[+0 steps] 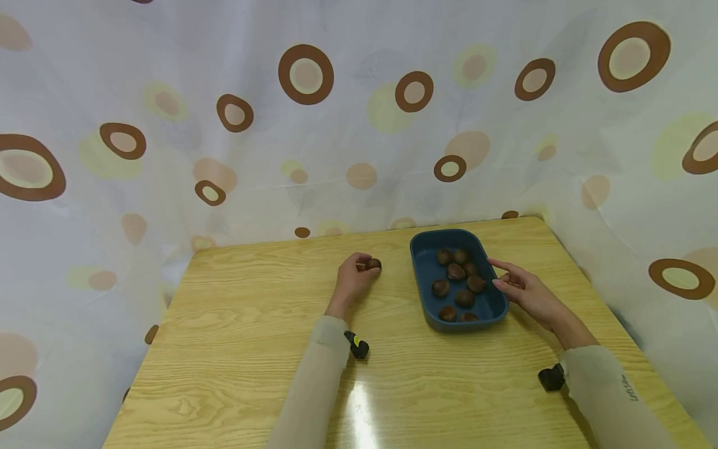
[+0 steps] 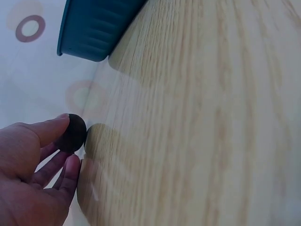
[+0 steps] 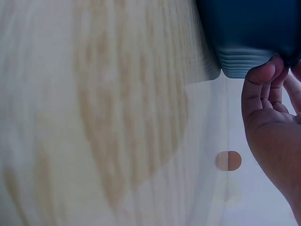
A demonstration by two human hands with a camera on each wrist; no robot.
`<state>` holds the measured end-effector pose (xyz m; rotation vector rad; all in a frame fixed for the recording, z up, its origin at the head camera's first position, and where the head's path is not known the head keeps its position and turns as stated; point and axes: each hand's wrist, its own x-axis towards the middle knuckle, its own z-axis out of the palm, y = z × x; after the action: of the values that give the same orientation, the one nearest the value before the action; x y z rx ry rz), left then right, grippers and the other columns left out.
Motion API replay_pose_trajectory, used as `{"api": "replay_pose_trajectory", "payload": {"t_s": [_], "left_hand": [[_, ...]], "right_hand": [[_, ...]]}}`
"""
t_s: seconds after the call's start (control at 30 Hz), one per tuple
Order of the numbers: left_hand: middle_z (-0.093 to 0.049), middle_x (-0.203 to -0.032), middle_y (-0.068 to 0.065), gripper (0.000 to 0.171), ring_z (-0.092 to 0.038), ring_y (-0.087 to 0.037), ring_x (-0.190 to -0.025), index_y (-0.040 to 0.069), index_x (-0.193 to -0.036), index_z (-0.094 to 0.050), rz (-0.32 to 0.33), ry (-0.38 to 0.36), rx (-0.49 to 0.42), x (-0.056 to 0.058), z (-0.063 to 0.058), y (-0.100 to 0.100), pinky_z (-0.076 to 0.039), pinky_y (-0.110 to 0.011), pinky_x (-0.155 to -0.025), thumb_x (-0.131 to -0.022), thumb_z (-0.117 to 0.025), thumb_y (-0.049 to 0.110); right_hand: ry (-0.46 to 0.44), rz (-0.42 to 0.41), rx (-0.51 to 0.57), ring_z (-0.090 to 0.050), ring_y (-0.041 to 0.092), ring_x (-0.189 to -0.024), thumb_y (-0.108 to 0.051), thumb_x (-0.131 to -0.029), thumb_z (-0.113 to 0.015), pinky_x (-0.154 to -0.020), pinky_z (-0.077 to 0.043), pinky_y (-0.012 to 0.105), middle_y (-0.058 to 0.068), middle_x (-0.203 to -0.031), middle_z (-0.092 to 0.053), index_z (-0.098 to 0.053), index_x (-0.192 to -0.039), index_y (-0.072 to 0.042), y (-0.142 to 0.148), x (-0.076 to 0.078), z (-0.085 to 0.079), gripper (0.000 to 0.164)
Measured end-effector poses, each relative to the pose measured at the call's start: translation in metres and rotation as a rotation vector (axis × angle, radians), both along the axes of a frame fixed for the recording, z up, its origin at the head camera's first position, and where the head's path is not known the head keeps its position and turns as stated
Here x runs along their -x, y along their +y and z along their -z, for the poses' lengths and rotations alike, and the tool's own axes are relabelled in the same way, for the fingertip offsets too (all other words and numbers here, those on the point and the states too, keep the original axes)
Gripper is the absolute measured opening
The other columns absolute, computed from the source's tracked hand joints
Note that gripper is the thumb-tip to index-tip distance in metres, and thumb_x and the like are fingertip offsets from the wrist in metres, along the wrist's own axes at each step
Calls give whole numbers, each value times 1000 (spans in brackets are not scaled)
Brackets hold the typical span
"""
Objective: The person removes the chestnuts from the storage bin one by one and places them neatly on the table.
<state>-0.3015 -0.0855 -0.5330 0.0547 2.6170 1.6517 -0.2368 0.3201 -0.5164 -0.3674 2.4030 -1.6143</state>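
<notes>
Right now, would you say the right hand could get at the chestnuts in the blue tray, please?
Probably yes: the right hand is at the rim of the blue tray, and nothing visible covers the chestnuts inside.

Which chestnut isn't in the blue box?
The chestnut held by the left hand, off to the left of the blue box. The other chestnuts you can see all lie inside it.

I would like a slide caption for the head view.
The left hand holds one chestnut while the right hand touches a blue tray of chestnuts.
</notes>
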Motion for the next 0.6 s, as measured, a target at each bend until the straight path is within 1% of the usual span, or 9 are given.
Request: {"api": "replay_pose_trajectory", "payload": {"t_s": [0.2,0.33,0.4,0.47,0.6], "left_hand": [[-64,-132,-17,40,-61,-33,-119,4,-135,-63,5,11,-13,0,-1,-3,-52,-48,-102,-99,-73,18],[-63,-132,-19,45,-61,-34,-117,2,-139,-60,-37,17,-63,1,-5,-6,-53,-48,-100,-99,-73,18],[-61,-134,-19,46,-60,-34,-118,2,-140,-59,-61,34,-94,2,-7,-6,-53,-48,-98,-99,-73,17],[-60,-136,-20,47,-59,-35,-119,2,-142,-58,-67,63,-113,2,-10,-4,-54,-49,-98,-99,-73,16],[-59,-139,-21,47,-59,-35,-120,5,-142,-58,-28,134,-129,3,-19,6,-54,-48,-100,-100,-72,18]], "right_hand": [[6,3,-1,-55,14,-90,-29,-111,-50,-74,-51,28,16,-114,-54,-27,-165,-11,0,-1,-1,61],[5,-1,9,-56,14,-91,-28,-111,-51,-75,-52,26,17,-114,-54,-28,-165,-11,-1,0,0,61],[-1,-2,14,-57,14,-93,-29,-111,-51,-76,-52,25,18,-114,-53,-28,-165,-11,-1,0,0,61],[-7,-2,16,-56,14,-93,-29,-111,-51,-77,-52,24,18,-114,-52,-27,-165,-12,-1,0,0,62],[-8,2,10,-57,13,-96,-30,-111,-51,-80,-53,23,19,-116,-52,-27,-165,-12,0,0,1,62]]}}
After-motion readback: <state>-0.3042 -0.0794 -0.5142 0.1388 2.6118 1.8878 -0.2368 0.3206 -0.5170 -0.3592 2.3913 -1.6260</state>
